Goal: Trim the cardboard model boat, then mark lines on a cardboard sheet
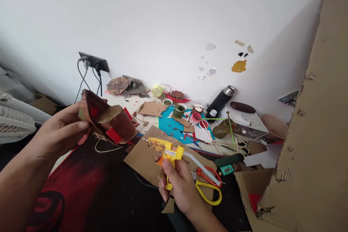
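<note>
My left hand (65, 125) grips a brown-painted craft model (119, 125) by its edge, at the left and raised off the table. The model has a rounded, cylinder-like body, red patches and a dangling string. In my right hand (178, 183) is a yellow glue gun (165, 150), with my fingers wrapped around its handle. Its nozzle points left, toward the model but apart from it. A translucent glue stick (202, 166) sticks out of the gun's back end. Under the gun lies a sheet of cardboard (144, 157). Scissors (209, 195) with red and yellow handles rest beside my right hand.
Paint jars (178, 111) stand on a blue sheet (167, 125) amid scraps and sticks. Behind them leans a black thermos (221, 103). A large cardboard panel (312, 116) rises at the right. A power strip (94, 61) is on the wall, and a white fan (16, 119) stands far left.
</note>
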